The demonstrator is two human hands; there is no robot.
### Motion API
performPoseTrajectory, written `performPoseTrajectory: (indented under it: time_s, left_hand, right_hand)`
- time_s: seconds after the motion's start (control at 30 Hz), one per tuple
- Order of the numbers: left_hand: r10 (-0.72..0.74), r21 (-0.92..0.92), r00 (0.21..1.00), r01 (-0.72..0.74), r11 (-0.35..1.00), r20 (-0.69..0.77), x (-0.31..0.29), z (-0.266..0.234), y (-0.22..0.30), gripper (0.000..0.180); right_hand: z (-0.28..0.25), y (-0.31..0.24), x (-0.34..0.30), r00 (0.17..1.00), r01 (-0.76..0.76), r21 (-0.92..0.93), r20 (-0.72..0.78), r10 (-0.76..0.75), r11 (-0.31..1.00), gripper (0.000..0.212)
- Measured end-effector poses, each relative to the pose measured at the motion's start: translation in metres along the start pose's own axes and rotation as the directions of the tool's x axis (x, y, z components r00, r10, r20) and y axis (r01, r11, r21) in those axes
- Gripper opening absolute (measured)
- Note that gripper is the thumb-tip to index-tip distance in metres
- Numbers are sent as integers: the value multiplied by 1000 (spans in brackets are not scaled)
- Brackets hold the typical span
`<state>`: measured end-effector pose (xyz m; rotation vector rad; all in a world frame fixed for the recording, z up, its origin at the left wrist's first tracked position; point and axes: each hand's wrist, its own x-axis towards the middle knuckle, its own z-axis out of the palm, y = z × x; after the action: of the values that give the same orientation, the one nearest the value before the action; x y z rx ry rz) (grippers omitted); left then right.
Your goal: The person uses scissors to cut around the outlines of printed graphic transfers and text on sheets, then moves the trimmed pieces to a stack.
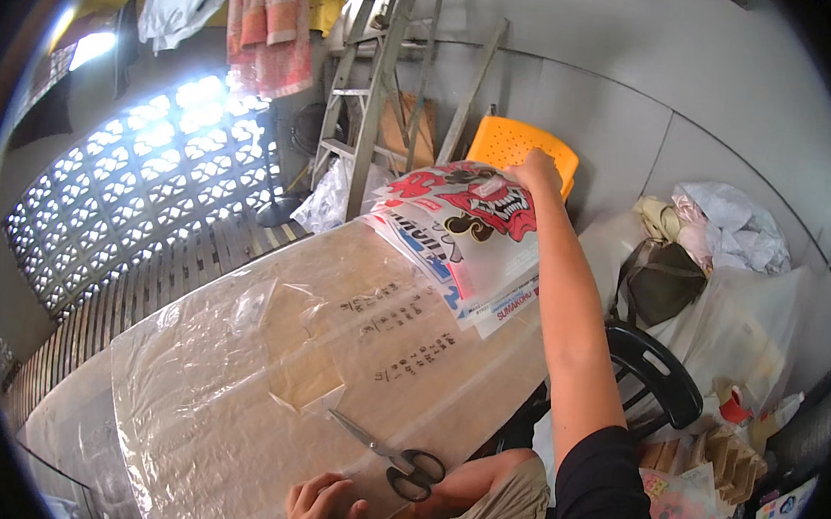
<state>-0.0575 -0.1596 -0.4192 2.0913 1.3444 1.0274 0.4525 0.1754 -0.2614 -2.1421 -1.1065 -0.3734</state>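
My right arm stretches across the table, and my right hand point(536, 174) is closed on the far edge of a stack of printed plastic sheets point(491, 254). The top sheet carries a red and black cartoon design, and its held edge looks slightly lifted. At the near edge of the table, my left hand point(325, 507) rests on the clear plastic cover with fingers loosely bent and apart, holding nothing visible. Beside it lie black-handled scissors point(392, 454), their blades pointing to the far left. Handwritten dark marks show on the brown surface between scissors and stack.
A clear plastic cover point(202, 380) spreads over the table. Beyond it stand a yellow chair point(511, 140) and a metal ladder point(377, 88). A black chair point(659, 366), a dark bag point(660, 284) and piled cloth and plastic crowd the right. A slatted bench point(181, 257) runs along the left.
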Motion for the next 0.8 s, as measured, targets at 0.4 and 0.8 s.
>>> performPoseTrajectory:
  time_s: [0.4, 0.8]
  left_hand:
    - [-58, -317, 996, 76, 945, 64, -12, 9, -2, 17]
    - [476, -424, 641, -249, 871, 602, -40, 92, 27, 17]
  right_hand:
    - [-222, 240, -519, 860, -485, -217, -291, 418, 847, 22]
    - [-441, 445, -773, 348, -890, -439, -476, 807, 125, 62]
